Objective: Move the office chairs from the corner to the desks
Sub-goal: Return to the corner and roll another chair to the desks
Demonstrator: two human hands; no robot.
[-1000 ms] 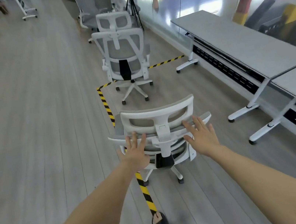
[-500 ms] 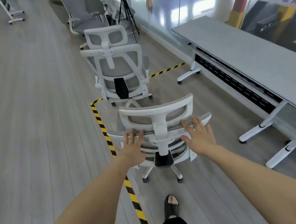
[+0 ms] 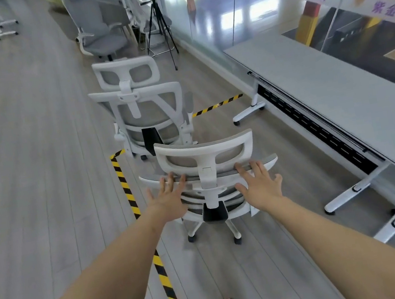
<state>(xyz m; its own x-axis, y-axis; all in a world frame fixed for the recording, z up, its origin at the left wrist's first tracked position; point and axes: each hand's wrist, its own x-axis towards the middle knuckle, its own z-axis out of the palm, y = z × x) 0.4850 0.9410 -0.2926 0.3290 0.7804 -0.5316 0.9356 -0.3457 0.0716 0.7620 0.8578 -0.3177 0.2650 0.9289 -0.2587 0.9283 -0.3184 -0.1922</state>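
Both hands press flat, fingers spread wide, the left hand (image 3: pixel 167 200) and right hand (image 3: pixel 259 186) on the backrest rim of a white-framed, grey-mesh office chair (image 3: pixel 208 173) rolling on the grey plank floor (image 3: pixel 27 176). It stands beside the long grey tabletop (image 3: pixel 324 93), just behind a second matching chair (image 3: pixel 141 114). The pushing step seems under way; next likely calls for steering right toward the tabletop, clear of that chair.
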